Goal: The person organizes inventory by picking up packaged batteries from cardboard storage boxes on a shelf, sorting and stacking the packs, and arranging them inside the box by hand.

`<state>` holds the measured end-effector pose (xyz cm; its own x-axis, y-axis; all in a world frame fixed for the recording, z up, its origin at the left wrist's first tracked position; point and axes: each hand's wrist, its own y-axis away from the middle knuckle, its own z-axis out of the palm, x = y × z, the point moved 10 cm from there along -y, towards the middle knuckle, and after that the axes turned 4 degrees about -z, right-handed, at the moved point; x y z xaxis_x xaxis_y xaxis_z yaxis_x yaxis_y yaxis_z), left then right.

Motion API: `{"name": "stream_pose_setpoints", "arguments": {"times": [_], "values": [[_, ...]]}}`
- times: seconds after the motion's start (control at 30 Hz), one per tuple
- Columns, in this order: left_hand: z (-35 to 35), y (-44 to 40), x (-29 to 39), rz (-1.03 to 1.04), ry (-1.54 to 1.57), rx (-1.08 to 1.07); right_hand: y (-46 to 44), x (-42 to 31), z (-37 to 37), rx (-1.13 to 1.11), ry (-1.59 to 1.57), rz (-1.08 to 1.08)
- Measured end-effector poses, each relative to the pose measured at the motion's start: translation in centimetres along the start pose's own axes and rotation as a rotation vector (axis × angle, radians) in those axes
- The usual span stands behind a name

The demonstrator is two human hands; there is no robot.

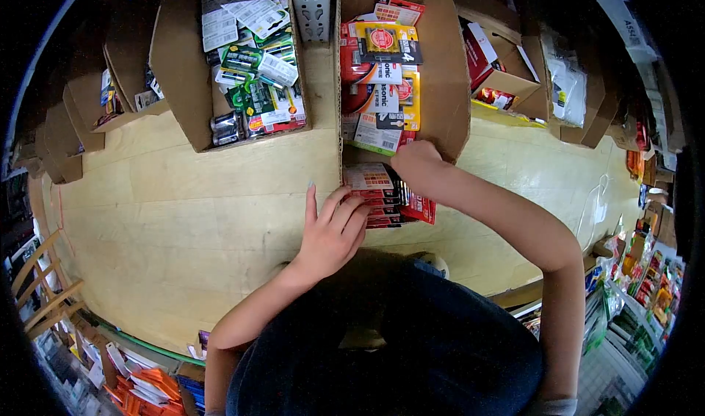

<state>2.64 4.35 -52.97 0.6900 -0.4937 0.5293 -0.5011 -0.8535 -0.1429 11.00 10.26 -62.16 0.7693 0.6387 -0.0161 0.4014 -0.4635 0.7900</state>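
Dark, soft-looking cloth (382, 342) of the wearer's clothing bulges up nearest the lens. Beyond it the left hand (330, 232) has its fingers spread and slightly curled, the outermost standing apart, the tips touching a stack of flat, glossy red-and-black card packs (376, 194); its thumb is hidden, so I cannot tell whether it grips. The right hand (418, 161) is bent over the stack's far right corner, its fingers out of sight, so I cannot tell whether they pinch anything. That stack sits layered at the near end of a brown corrugated carton (449, 71), where shiny yellow and red battery blisters (382, 71) overlap. Left of it, past a perforated metal upright (311, 8), another carton (176, 71) holds green plastic-fronted packs (253, 96). Beneath everything runs a smooth, pale, seamed surface (183, 218).
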Motion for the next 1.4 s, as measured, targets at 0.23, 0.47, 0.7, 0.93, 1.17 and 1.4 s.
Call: {"name": "stream_pose_setpoints", "arguments": {"times": [0.23, 0.47, 0.7, 0.93, 1.17, 1.4], "values": [[0.1, -0.2, 0.0, 0.010, -0.010, 0.007, -0.7, -0.2, -0.1, -0.085, 0.041, -0.024], [0.1, -0.2, -0.1, 0.005, -0.002, -0.013, -0.5, 1.3, 1.5, -0.015, -0.177, 0.030], [0.5, -0.2, 0.1, 0.021, -0.004, -0.048, -0.6, 0.2, 1.3, -0.050, 0.038, 0.043], [0.0, -0.4, 0.0, 0.022, 0.011, -0.023, 0.7, 0.2, -0.4, -0.045, 0.065, -0.013], [0.3, -0.8, 0.5, 0.078, 0.045, 0.038, -0.3, 16.5, -14.5, 0.758, -0.495, 0.344], [0.0, -0.5, 0.3, 0.075, 0.038, 0.011, -4.5, 19.6, -14.7, 0.727, -0.298, 0.451]]}}
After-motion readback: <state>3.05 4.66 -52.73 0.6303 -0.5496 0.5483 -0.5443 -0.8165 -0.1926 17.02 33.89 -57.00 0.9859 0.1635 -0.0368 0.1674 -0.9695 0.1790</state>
